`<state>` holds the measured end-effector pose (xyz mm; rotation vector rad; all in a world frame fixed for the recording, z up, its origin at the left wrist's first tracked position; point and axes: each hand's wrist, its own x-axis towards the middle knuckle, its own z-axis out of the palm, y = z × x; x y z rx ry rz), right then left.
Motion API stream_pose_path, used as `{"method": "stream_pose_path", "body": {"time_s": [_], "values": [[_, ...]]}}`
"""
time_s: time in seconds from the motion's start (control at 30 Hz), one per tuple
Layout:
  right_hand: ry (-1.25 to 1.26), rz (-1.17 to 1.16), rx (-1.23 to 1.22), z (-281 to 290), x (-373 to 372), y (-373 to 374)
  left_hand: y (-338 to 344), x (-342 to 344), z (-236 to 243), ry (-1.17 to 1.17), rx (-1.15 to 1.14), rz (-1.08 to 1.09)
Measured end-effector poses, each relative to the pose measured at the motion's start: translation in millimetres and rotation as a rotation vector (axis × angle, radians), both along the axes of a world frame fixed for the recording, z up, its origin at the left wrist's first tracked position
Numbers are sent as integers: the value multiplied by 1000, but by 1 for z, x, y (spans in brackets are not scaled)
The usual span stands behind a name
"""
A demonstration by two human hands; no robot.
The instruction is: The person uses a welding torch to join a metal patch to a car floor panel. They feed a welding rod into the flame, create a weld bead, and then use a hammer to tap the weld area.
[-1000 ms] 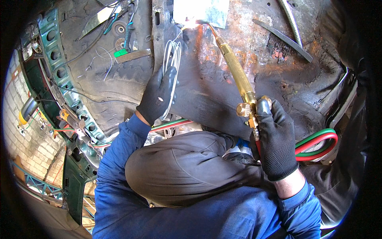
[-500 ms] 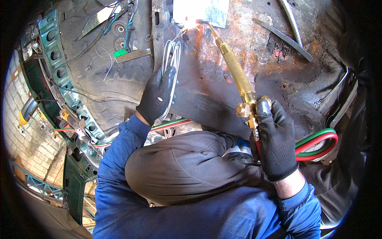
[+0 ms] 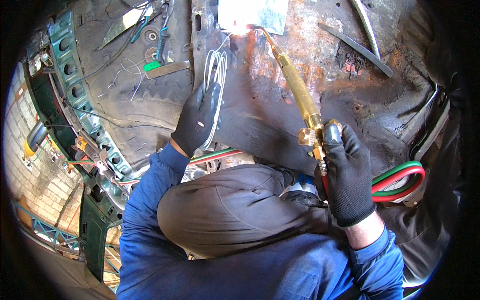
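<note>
In my right hand, gloved in black, is a brass gas torch, gripped by its valve end. Its bent copper tip reaches up to a glaring bright spot at the lower edge of a shiny metal sheet. My left hand, also in a black glove, is closed on a coil of thin filler wire. The wire's free end runs up to the same glow, where the glare hides the exact contact. Beneath the sheet lies a dark, rusty metal floor panel.
Red and green hoses loop at the right. A flat dark metal strip lies on the panel at upper right. Pliers, a grinding disc and a metal plate with a green patch lie upper left, beside a perforated green sill.
The torch tip and the glow have shifted very slightly left. Orange sparks near the wire's end have faded. My left hand has stayed almost still, and both holds are the same.
</note>
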<state>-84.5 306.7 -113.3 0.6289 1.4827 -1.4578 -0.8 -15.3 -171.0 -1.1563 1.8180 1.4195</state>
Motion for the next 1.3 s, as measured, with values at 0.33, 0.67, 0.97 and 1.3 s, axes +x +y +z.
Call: {"method": "stream_pose_path", "body": {"time_s": [0.33, 0.67, 0.97, 1.3], "values": [[11, 19, 17, -1, 0, 0, 5, -3, 4, 21, 20, 37], [-14, 21, 8, 1, -1, 0, 10, -8, 4, 12, -48, -1], [-11, 1, 11, 0, 0, -1, 3, -1, -2, 51, -18, -23], [19, 46, 23, 0, 0, 2, 1, -2, 0, 18, 25, -3]]}}
